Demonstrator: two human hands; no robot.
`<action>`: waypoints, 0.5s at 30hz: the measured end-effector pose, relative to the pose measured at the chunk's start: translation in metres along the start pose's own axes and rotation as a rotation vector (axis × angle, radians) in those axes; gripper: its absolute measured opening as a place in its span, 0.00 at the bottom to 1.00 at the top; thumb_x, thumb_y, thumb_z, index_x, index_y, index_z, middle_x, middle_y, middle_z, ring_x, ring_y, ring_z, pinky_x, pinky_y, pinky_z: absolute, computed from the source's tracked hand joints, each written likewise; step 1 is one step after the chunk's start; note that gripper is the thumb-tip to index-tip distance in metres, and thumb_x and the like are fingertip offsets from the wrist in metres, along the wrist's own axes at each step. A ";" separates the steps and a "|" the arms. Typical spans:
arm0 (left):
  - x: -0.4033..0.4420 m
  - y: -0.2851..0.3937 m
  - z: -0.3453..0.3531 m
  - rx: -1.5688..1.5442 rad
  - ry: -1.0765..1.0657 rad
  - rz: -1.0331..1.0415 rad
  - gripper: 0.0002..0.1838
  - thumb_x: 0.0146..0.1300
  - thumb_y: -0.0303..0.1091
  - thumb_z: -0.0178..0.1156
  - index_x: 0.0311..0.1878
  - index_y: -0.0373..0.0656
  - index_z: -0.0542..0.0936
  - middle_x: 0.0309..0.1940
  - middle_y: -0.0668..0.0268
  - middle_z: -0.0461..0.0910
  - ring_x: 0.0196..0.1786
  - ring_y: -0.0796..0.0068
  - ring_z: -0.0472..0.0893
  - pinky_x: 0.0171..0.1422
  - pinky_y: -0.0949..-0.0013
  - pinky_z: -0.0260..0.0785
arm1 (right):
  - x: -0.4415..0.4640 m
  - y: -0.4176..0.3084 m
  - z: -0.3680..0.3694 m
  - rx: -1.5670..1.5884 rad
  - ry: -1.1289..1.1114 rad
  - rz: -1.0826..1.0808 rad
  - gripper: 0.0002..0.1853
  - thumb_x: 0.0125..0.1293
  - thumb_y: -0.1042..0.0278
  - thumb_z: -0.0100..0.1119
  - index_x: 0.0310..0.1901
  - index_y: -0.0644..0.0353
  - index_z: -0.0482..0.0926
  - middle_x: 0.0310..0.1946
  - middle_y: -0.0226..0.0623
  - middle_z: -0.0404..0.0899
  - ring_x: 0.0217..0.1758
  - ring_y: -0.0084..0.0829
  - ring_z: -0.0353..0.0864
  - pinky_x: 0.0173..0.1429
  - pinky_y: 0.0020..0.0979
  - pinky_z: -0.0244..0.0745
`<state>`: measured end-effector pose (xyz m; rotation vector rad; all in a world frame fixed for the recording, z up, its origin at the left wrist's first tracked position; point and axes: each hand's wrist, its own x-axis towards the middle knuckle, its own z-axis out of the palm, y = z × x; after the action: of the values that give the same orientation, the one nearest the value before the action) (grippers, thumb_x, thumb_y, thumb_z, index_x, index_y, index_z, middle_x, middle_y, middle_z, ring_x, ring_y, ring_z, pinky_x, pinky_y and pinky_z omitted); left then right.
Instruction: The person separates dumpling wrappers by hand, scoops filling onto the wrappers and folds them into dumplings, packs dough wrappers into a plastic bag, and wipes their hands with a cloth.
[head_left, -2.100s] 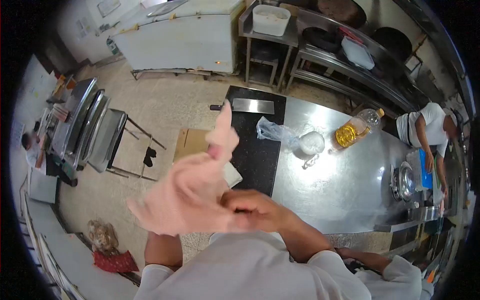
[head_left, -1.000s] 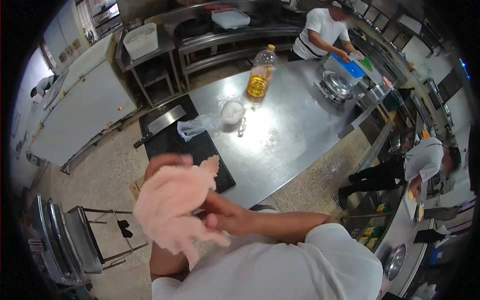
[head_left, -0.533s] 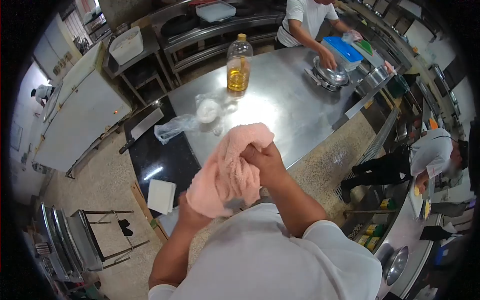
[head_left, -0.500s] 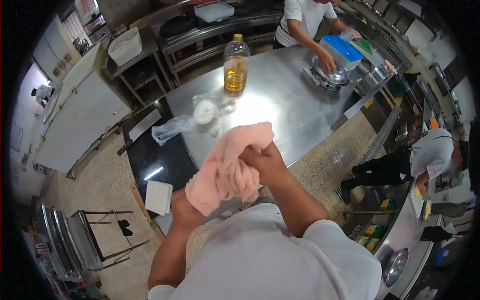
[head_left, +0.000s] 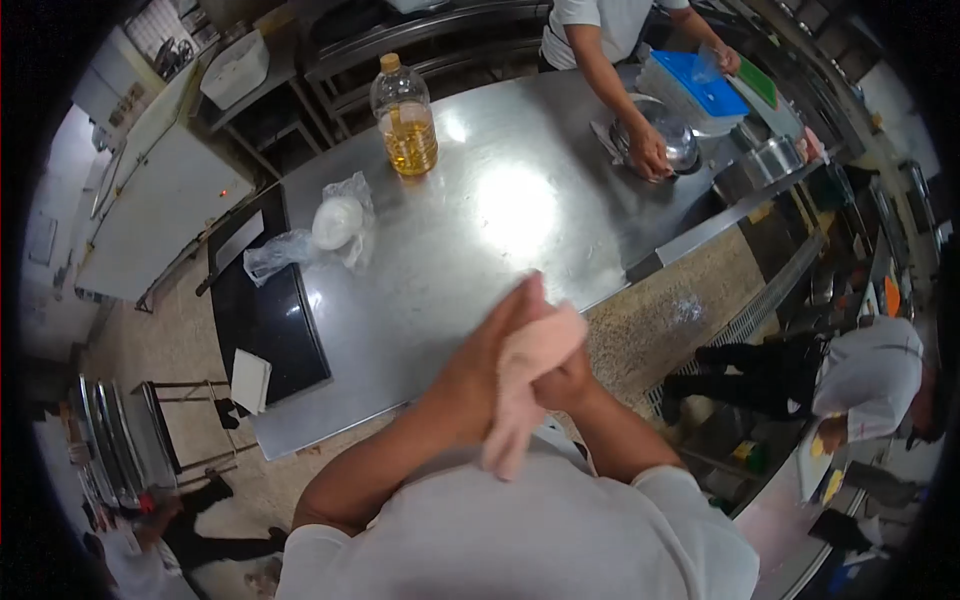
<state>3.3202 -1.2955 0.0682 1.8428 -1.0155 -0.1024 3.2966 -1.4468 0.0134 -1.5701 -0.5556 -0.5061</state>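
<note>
A pink cloth (head_left: pixel 540 350) is bunched between my two hands, close in front of my chest at the table's near edge. My left hand (head_left: pixel 497 345) presses against its left side, fingers pointing up and partly blurred. On the other side my right hand (head_left: pixel 568 382) grips the cloth, most of its fingers hidden behind the fabric. One end of the cloth hangs down toward my shirt. Beyond my hands spreads the steel table (head_left: pixel 430 260).
A bottle of yellow oil (head_left: pixel 408 135) stands at the back, near a white bundle in clear plastic (head_left: pixel 338 222). A cleaver (head_left: pixel 238 245) and folded white cloth (head_left: pixel 250 380) lie left. A co-worker's hand (head_left: pixel 650 152) touches a metal bowl (head_left: pixel 668 130); more people are at right and lower left.
The cloth, spread over my hands before, is now bunched between them, and my hands have come together farther right. The view has shifted; a person now shows at lower left.
</note>
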 end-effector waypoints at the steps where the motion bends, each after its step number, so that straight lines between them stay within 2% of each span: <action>1: 0.004 -0.005 0.011 0.002 0.013 -0.011 0.41 0.59 0.33 0.62 0.74 0.37 0.57 0.71 0.46 0.59 0.74 0.52 0.62 0.72 0.62 0.62 | -0.009 -0.001 -0.010 -0.044 0.171 0.103 0.09 0.57 0.77 0.56 0.39 0.63 0.82 0.39 0.41 0.84 0.39 0.34 0.84 0.43 0.33 0.77; 2: 0.004 -0.017 0.025 -0.036 -0.061 0.011 0.36 0.61 0.32 0.62 0.72 0.37 0.62 0.69 0.47 0.63 0.69 0.53 0.68 0.70 0.60 0.64 | -0.019 -0.002 -0.020 -0.091 0.344 0.210 0.09 0.59 0.78 0.55 0.40 0.64 0.82 0.38 0.40 0.84 0.38 0.31 0.84 0.42 0.32 0.77; 3: 0.004 -0.023 0.036 -0.080 -0.139 0.032 0.31 0.63 0.32 0.62 0.69 0.36 0.67 0.67 0.48 0.67 0.65 0.55 0.73 0.68 0.59 0.65 | -0.035 0.004 -0.041 -0.032 0.348 0.411 0.10 0.59 0.78 0.55 0.42 0.65 0.81 0.39 0.38 0.84 0.40 0.28 0.82 0.44 0.31 0.77; 4: 0.005 -0.023 0.037 -0.088 -0.135 0.019 0.31 0.63 0.32 0.62 0.69 0.36 0.67 0.67 0.48 0.67 0.65 0.55 0.73 0.68 0.59 0.65 | -0.051 0.006 -0.068 0.025 0.352 0.615 0.10 0.59 0.79 0.56 0.43 0.65 0.81 0.40 0.36 0.83 0.42 0.25 0.81 0.46 0.30 0.76; 6: 0.003 -0.026 0.022 -0.231 -0.354 -0.325 0.13 0.62 0.30 0.64 0.49 0.38 0.82 0.48 0.52 0.82 0.48 0.61 0.82 0.54 0.64 0.73 | -0.062 -0.002 -0.112 -0.162 0.521 0.780 0.11 0.60 0.79 0.57 0.45 0.67 0.79 0.44 0.36 0.82 0.49 0.24 0.79 0.53 0.30 0.74; 7: -0.005 -0.035 0.022 -0.233 -0.213 -0.378 0.07 0.62 0.30 0.65 0.40 0.38 0.83 0.39 0.56 0.83 0.42 0.65 0.82 0.48 0.66 0.73 | -0.074 0.004 -0.134 -0.323 0.588 0.668 0.10 0.62 0.79 0.55 0.45 0.68 0.78 0.44 0.37 0.81 0.48 0.25 0.79 0.53 0.29 0.74; 8: -0.016 -0.045 0.024 -0.234 -0.068 -0.428 0.06 0.61 0.30 0.66 0.31 0.38 0.84 0.31 0.61 0.84 0.35 0.69 0.82 0.42 0.68 0.73 | -0.084 0.011 -0.157 -0.482 0.648 0.548 0.10 0.64 0.79 0.53 0.46 0.68 0.77 0.45 0.37 0.80 0.47 0.25 0.80 0.53 0.27 0.74; 10: -0.037 -0.055 0.016 -0.234 0.004 -0.467 0.07 0.62 0.31 0.65 0.31 0.37 0.82 0.32 0.61 0.84 0.35 0.71 0.82 0.40 0.69 0.72 | -0.078 -0.004 -0.203 -0.716 0.587 0.346 0.11 0.63 0.80 0.53 0.47 0.68 0.78 0.45 0.39 0.80 0.46 0.26 0.81 0.53 0.27 0.74; 12: -0.049 -0.057 0.012 -0.227 0.076 -0.512 0.08 0.63 0.31 0.65 0.31 0.37 0.81 0.32 0.62 0.83 0.34 0.74 0.81 0.39 0.70 0.71 | -0.056 -0.027 -0.223 -0.588 0.844 0.215 0.09 0.58 0.83 0.55 0.40 0.65 0.81 0.43 0.39 0.80 0.48 0.31 0.80 0.56 0.31 0.73; 14: -0.056 -0.054 0.010 -0.220 0.092 -0.488 0.08 0.65 0.31 0.61 0.33 0.35 0.80 0.27 0.61 0.81 0.32 0.74 0.79 0.37 0.71 0.70 | -0.021 -0.051 -0.238 -0.766 0.713 0.038 0.12 0.58 0.84 0.55 0.43 0.68 0.81 0.45 0.40 0.81 0.43 0.31 0.82 0.54 0.29 0.75; 15: -0.056 -0.053 0.011 -0.216 0.096 -0.481 0.08 0.65 0.31 0.61 0.33 0.35 0.80 0.27 0.61 0.81 0.32 0.74 0.79 0.37 0.71 0.70 | -0.013 -0.052 -0.251 -0.763 0.714 0.028 0.12 0.58 0.84 0.55 0.43 0.68 0.81 0.45 0.40 0.81 0.43 0.31 0.82 0.54 0.29 0.75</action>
<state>3.3108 -1.2569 0.0015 1.8371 -0.4582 -0.3919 3.2562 -1.6950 0.0640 -1.9282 0.2501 -1.2888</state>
